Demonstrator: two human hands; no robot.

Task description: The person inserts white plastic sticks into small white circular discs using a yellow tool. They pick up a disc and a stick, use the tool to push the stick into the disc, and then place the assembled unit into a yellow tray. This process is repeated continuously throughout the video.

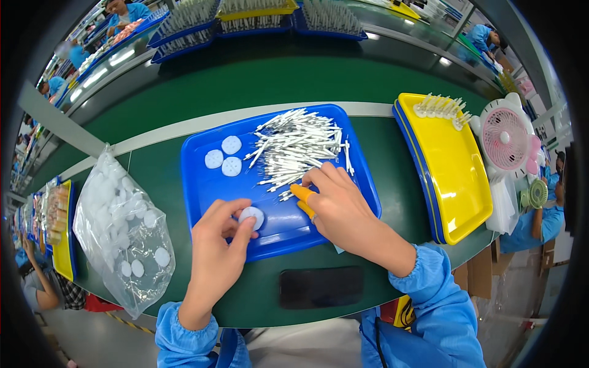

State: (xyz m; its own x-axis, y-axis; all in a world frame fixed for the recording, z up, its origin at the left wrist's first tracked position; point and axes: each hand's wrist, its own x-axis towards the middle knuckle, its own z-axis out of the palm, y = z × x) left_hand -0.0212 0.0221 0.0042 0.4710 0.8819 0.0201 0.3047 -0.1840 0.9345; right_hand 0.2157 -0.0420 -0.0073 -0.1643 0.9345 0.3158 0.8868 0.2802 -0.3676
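Observation:
In my left hand [224,236] a small round white disc [251,218] is pinched between thumb and fingers, over the front left of a blue tray [199,184]. My right hand [337,199] wears orange finger covers [302,194] and has its fingers bent together at the near edge of a pile of thin white sticks [297,144] with dark ends. Whether a stick is between those fingertips is hard to make out. Three more discs [231,165] with small holes lie flat at the tray's left side.
A clear plastic bag [126,227] of white discs lies left of the tray. A dark phone [321,287] rests near the front edge. Stacked yellow and blue trays [454,178], holding upright white pieces [442,109], stand right, beside a pink-and-white fan [504,136]. Loaded trays [257,23] sit at the back.

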